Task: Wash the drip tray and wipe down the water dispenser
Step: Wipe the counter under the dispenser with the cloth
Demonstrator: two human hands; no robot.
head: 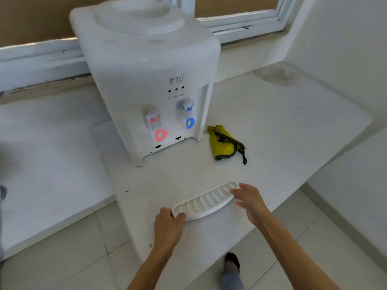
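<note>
At the near edge of the white stone bench (272, 126), the left hand (168, 225) grips the left end of the long white ribbed plastic drip tray (204, 203), its fingers curled round that end and its thumb on the top. The tray runs slantwise up to the right, above the front part of the bench and well apart from the machine it belongs to. Behind it, further back on the bench, stands the white plastic tabletop water dispenser (146, 65), its round bottle seat on top bare, with a red tap (158, 130) on the left of its front and a blue tap (189, 119) on the right. Just beside the dispenser's right foot lies a crumpled yellow-green cloth with dark edging (225, 144). At the tray's right end, the right hand (249, 200) holds the tray, fingers bent over its rim. Below, between the two forearms, a foot in a dark slipper (232, 261) stands on the pale tiled floor (73, 258).
</note>
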